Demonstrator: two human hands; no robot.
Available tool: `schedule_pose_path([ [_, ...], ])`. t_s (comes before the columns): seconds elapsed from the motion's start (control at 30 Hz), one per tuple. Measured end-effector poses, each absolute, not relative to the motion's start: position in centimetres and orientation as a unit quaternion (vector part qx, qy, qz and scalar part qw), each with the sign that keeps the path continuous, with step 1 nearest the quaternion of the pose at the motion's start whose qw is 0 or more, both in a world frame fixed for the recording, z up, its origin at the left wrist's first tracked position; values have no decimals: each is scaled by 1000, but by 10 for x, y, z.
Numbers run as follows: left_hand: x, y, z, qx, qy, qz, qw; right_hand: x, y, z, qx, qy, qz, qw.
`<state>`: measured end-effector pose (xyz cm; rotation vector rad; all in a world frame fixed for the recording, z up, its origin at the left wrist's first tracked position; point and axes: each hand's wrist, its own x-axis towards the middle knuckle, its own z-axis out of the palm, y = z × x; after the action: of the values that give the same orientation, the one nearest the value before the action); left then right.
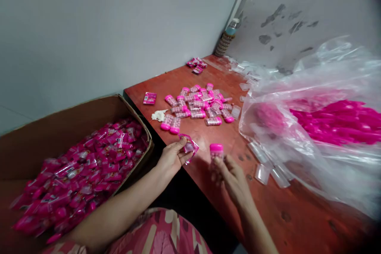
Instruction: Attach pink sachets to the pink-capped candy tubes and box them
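Note:
My left hand (pixel 172 157) pinches an empty pink wrapper (pixel 189 146) at the near edge of the red wooden table (pixel 208 158). My right hand (pixel 230 176) grips a small clear tube with a pink cap (pixel 216 151), held upright just right of the wrapper. A pile of several filled pink-capped tubes (pixel 198 105) lies farther back on the table. At my left stands a cardboard box (pixel 89 115) full of pink sachets (pixel 83 170).
A big clear plastic bag (pixel 315 127) with bright pink caps fills the table's right side. Empty clear tubes (pixel 268 172) lie in front of it. A few pink sachets (pixel 196 64) and a bottle (pixel 226 39) sit by the far wall. A white wad (pixel 158 115) lies near the pile.

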<state>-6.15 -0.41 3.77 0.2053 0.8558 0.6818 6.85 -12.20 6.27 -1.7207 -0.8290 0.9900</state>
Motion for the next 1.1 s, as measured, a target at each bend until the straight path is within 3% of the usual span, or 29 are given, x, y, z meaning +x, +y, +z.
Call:
schedule_pose_path([
  [0.1,-52,-6,39,89,405,325,850,30,-130,61,-659,-299,439,533],
  [0.53,-46,-26,50,212,332,315,863,12,-122,37,-653,-276,384,592],
  [0.7,-51,-20,50,263,311,272,872,14,-122,36,-622,-285,417,598],
  [0.97,-51,-20,44,330,295,226,868,16,-123,32,-698,-316,318,559],
  [1.1,-51,-17,49,366,285,194,864,19,-123,35,-626,-288,408,599],
])
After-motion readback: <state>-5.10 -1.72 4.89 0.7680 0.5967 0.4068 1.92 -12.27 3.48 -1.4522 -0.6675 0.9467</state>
